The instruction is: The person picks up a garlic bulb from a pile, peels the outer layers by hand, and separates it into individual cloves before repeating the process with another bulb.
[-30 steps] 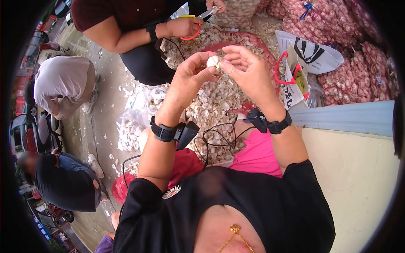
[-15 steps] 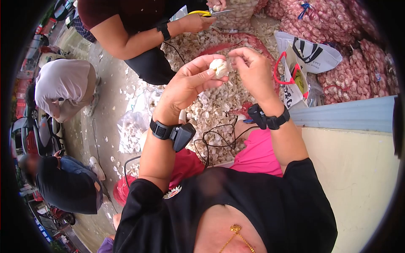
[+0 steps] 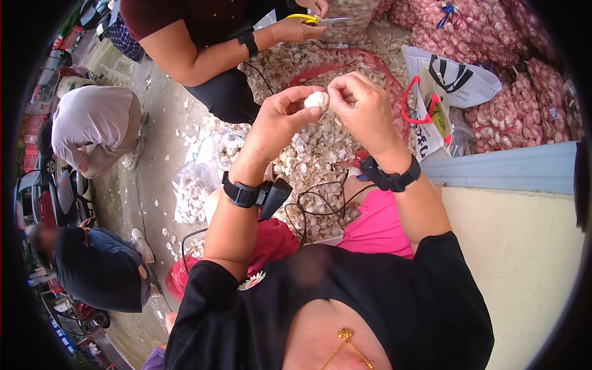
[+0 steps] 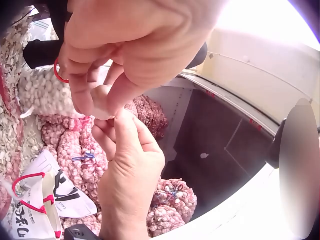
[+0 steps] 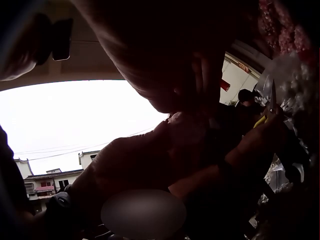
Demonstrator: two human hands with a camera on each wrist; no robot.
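Observation:
A pale garlic bulb point(image 3: 316, 101) is pinched between the thumb and fingers of the left hand point(image 3: 280, 120), raised above the heap of peelings. Beside it, the right hand point(image 3: 364, 111) has its fingers curled, with thumb and index fingertips meeting at the bulb's right side. In the left wrist view, the left hand point(image 4: 135, 40) grips the bulb point(image 4: 102, 102) from above and the right hand point(image 4: 131, 175) touches its lower end. The right wrist view is very dark; the bulb shows only dimly between the hands.
Garlic peelings point(image 3: 308, 166) cover the ground below. Net sacks of garlic point(image 3: 468, 31) and a white bag point(image 3: 453, 80) stand at the right. Across the heap, another person holds yellow-handled scissors point(image 3: 305, 18). Black cables point(image 3: 320, 209) cross the peelings; two more people are at the left.
The right hand came off the bulb, then moved back against it with its fingers more curled. The left hand has kept hold of the bulb. The other person's scissors shifted right and up.

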